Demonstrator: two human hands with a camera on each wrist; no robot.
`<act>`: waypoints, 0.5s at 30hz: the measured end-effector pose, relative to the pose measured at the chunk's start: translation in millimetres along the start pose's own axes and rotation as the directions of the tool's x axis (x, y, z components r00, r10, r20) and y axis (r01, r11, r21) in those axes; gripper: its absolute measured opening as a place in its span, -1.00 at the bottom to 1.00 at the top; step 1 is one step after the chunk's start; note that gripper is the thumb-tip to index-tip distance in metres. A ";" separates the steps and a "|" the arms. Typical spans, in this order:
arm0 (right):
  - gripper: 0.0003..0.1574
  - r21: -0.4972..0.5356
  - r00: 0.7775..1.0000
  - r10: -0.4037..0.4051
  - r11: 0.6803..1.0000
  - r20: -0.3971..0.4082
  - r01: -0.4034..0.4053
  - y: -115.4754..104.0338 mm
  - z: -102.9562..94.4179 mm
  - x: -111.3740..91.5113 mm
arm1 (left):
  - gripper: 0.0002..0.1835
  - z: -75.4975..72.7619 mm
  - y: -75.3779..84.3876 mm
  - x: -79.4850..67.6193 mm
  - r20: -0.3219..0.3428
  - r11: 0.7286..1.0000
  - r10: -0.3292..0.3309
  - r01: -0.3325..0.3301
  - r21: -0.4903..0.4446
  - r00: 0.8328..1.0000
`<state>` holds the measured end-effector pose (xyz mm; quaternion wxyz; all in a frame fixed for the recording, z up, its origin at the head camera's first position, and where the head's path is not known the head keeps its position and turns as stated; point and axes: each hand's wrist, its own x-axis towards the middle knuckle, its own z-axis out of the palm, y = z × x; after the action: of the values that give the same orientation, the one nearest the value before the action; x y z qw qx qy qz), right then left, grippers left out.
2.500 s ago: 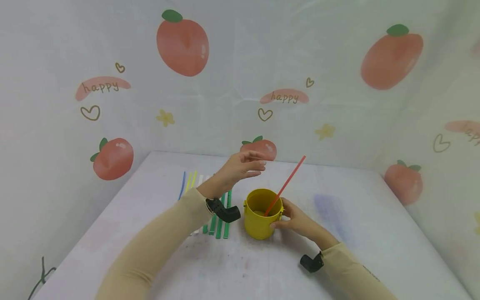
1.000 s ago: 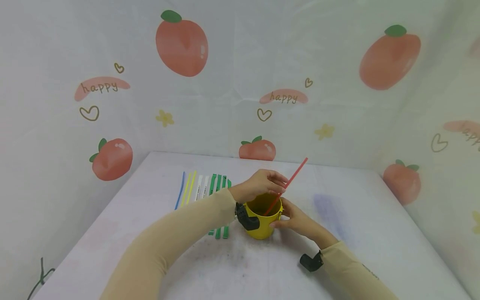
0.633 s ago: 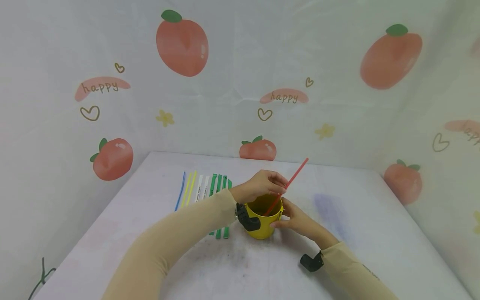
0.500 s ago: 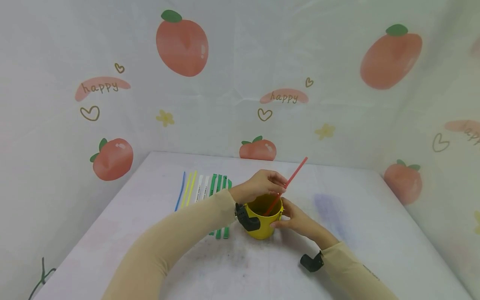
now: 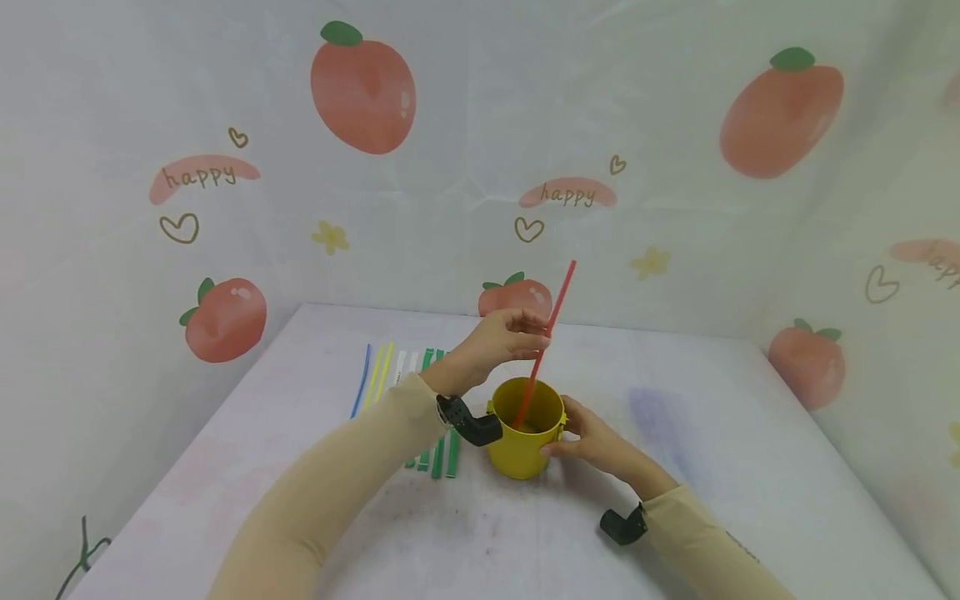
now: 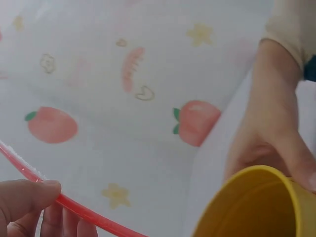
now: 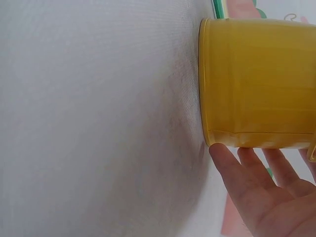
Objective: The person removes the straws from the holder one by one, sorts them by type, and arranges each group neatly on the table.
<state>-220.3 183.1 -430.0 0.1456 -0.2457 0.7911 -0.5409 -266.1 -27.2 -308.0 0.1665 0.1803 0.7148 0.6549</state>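
Observation:
My left hand (image 5: pixel 498 340) pinches a red straw (image 5: pixel 562 293) between thumb and fingers, above a small yellow bucket (image 5: pixel 517 457). The straw's lower end is inside the bucket, and its upper part leans to the right. In the left wrist view the thumb (image 6: pixel 47 190) presses on the straw, which curves past the bucket's open mouth. My right hand (image 5: pixel 597 433) holds the bucket by its right side, thumb in front and fingers behind. In the right wrist view its fingers (image 7: pixel 237 170) touch the wall of the upright bucket.
Left of the bucket lie a blue straw (image 5: pixel 361 382), yellow straws (image 5: pixel 386 367), white wrapped strips and several green strips (image 5: pixel 453 454) in a row, partly covered by the left arm. A printed cloth wall (image 5: pixel 450 225) stands behind the white table (image 5: pixel 750 467).
My left hand first reached down to the straw over the bucket and took hold. Since then it has risen leftward, lifting the straw and tilting it more upright. The right hand stays on the bucket.

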 end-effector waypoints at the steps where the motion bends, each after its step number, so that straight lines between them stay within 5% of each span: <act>1: -0.12 0.003 1.000 0.001 1.000 0.000 -0.001 -0.4 0.3 0.0 | -0.73 -2.8 3.4 -2.7 -0.004 1.000 0.015 -0.015 -0.009 1.000; 15: -0.10 0.000 1.000 0.013 1.000 0.000 -0.013 -2.2 0.2 -0.8 | -0.77 -44.7 52.4 -34.0 -0.138 0.949 0.239 -0.261 -0.176 0.961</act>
<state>-219.0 182.8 -428.1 0.1490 -0.2403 0.7928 -0.5400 -255.3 -78.5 -251.9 0.0574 0.2145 0.6278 0.7460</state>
